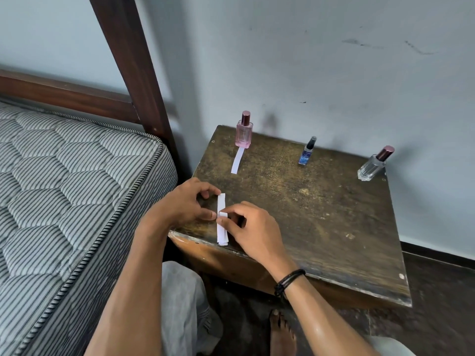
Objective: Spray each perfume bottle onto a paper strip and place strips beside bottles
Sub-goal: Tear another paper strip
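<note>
Three perfume bottles stand along the back of a worn wooden table (321, 214): a pink bottle (243, 133) at the left, a small blue bottle (307, 152) in the middle, a clear bottle (374, 164) with a dark cap at the right. One white paper strip (237, 160) lies in front of the pink bottle. At the table's front left edge lies a small stack of paper strips (222, 228). My left hand (187, 201) and my right hand (250, 228) both pinch the stack's top strip with their fingertips.
A bed with a striped quilted mattress (64, 201) and a dark wooden post (133, 68) stands close to the left of the table. A grey wall is right behind the bottles. My knee (180, 299) and bare foot (281, 332) are below the table's front edge.
</note>
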